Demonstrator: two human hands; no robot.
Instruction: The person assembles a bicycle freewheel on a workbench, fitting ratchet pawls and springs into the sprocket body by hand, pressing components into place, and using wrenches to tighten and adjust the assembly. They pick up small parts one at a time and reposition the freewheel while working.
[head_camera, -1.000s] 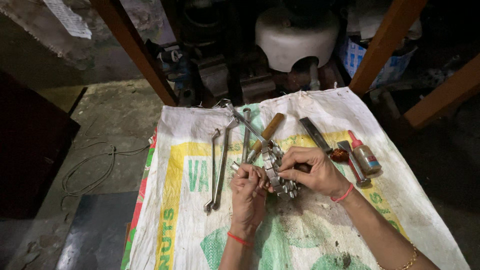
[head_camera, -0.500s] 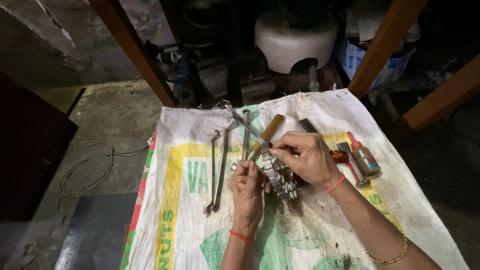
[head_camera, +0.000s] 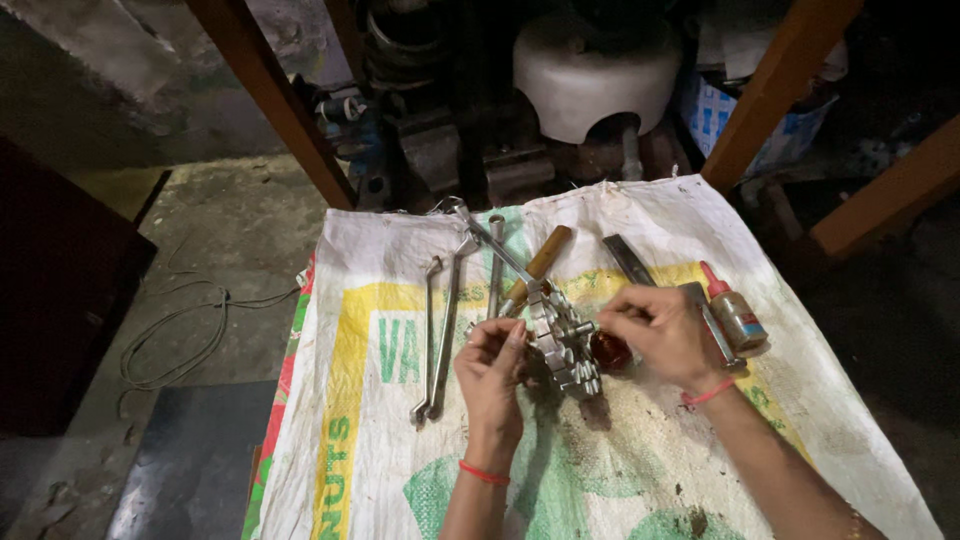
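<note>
The left hand was cupped around the near side of a metal gear cluster, fingers curled and thumb pressed against its toothed edge, so the part was held upright just above a woven sack spread on the floor. The right hand was closed at the cluster's other side, its fingertips pinched together on something small at the shaft end; what exactly it pinched could not be told. A dark red round piece showed between that hand and the gears, touching or nearly touching them.

The sack served as the work mat and carried everything else. Two long wrenches lay side by side left of the hands, running away from the person. A tool with a wooden handle lay slanted behind the gear cluster, crossed by another slim metal bar. A flat dark file lay to the right of it. Just beside the right hand lay a small glue bottle with a red nozzle, on its side; its contents could not be seen.

Beyond the sack stood a white round stool, and further right a blue and white box sat behind a wooden beam; whatever it held was hidden
</note>
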